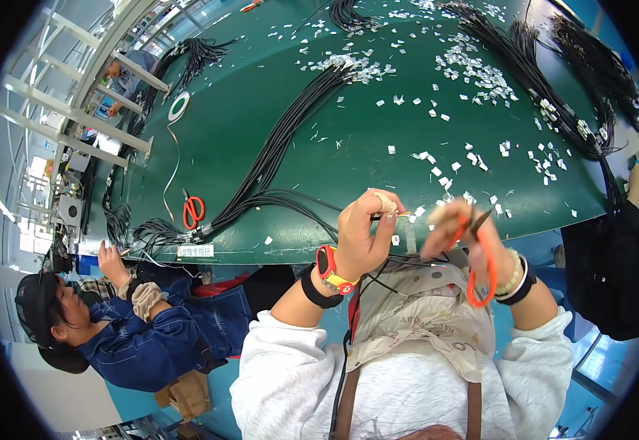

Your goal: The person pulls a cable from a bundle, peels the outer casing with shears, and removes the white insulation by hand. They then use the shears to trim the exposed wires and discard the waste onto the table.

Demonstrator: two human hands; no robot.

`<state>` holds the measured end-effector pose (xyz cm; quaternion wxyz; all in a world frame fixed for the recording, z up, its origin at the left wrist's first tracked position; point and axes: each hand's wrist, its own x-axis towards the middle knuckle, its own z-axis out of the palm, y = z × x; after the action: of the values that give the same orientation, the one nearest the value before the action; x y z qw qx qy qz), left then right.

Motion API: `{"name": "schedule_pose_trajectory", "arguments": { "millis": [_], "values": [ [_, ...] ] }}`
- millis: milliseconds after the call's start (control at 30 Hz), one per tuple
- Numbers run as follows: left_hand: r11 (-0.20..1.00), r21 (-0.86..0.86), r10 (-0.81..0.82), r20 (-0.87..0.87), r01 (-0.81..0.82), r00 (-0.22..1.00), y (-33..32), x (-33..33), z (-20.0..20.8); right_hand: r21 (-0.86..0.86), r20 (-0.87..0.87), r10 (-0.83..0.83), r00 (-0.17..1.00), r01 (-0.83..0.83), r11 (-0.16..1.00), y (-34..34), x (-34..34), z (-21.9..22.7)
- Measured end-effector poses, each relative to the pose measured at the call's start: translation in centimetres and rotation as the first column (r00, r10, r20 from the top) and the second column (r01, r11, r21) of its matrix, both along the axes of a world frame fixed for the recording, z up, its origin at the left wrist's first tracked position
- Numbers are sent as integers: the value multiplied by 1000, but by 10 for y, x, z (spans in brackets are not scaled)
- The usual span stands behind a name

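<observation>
Above the table's near edge, my left hand (367,233) is closed, pinching the end of a black cable. Thin coloured wires (404,214) stick out past its fingertips. A pale wrap covers part of one finger. My right hand (447,229), slightly blurred, is closed around scissors with orange handles (486,268). Their dark blades point up and away, apart from the wire ends. Black cables (301,204) run from the left across the table toward my left hand, and more hang at the table's near edge.
Small white scraps (480,73) litter the green table (224,147). Bundles of black cables (290,125) lie across it. Red-handled scissors (194,210) and a tape roll (178,107) are at left. A co-worker (165,330) sits left; another person's hand (637,182) is at right.
</observation>
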<state>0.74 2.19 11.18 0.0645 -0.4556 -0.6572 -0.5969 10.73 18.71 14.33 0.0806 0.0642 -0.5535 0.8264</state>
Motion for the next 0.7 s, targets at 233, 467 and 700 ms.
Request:
{"name": "schedule_pose_trajectory", "arguments": {
  "millis": [233,467,700],
  "values": [
    [1000,16,-20,-45,21,999,-2,-1,0,395,269,537,799,-600,696,-9,-15,1],
    [1000,-3,-27,-110,26,994,-7,-4,-1,447,199,573,795,-594,669,-11,-27,-2],
    [1000,22,-4,-167,8,986,-9,-6,-7,380,208,607,767,-636,672,-10,-32,-2]
  ]
}}
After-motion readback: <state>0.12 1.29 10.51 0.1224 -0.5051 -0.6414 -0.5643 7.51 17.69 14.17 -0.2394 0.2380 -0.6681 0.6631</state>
